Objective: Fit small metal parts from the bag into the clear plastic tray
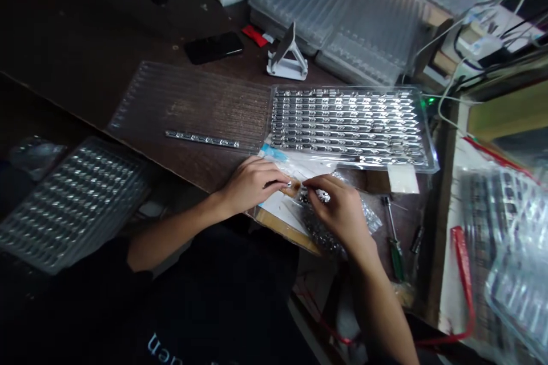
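Observation:
My left hand (254, 183) pinches a small silvery part (289, 184) between thumb and fingertips, over a brownish piece (294, 187) on a white sheet (282, 208). Just to the right, my right hand (336, 202) has its thumb and fingers closed together; what they hold, if anything, is too small to make out. Below and beside it lies a clear plastic bag (319, 228) with small shiny parts. Behind my hands is a clear tray (430, 151) filled with rows of metal connectors. A single row of connectors (202, 139) lies at the front of another clear tray (149, 82).
A green-handled screwdriver (394, 245) lies right of my right hand. Behind the trays are a black phone (214, 47), a white stand (287, 63) and stacked clear trays (334, 5). More filled trays (68, 205) are at lower left. Cables (454, 77) run along the right.

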A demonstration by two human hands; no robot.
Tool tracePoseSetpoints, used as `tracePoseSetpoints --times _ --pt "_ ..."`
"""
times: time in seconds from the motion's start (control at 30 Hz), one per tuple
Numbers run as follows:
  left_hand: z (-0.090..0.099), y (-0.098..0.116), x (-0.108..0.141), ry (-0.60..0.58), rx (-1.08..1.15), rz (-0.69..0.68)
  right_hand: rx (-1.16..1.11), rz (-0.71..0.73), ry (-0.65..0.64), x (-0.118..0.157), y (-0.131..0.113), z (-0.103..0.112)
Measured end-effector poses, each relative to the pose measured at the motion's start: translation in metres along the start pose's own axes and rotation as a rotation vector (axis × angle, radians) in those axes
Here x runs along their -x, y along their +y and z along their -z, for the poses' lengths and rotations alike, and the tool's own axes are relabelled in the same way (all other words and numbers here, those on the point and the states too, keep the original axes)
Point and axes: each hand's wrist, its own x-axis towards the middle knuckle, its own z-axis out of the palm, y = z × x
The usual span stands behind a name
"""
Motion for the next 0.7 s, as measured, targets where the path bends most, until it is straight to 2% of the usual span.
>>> tracePoseSetpoints --times 0.27,0.37,0.47,0.53,0.63,0.7 --pt "-0.003 -0.001 0.002 -0.028 0.044 0.050 0.128 -0.049 -0.003 -0.002 -0.006 -0.012" --pt "-0.002 -0.001 0.003 0.059 0.079 0.085 0.153 -0.052 -0.002 -0.005 -0.005 -0.016" --pt "0.003 0.002 0.009 0.136 0.030 0.139 0.069 -0.002 -0.040 -0.006 -0.006 -0.020" --pt "0.007 0.003 0.014 0.082 -0.050 0.151 0.040 0.064 -0.073 -0.006 -0.007 -0.023" --pt "0.010 0.005 0.021 -0.025 -0.119 0.142 0.166 0.119 -0.107 -0.006 -0.011 -0.028" --pt "0.011 0.006 0.021 -0.027 -0.122 0.148 0.239 0.127 -0.136 -0.005 -0.013 -0.028"
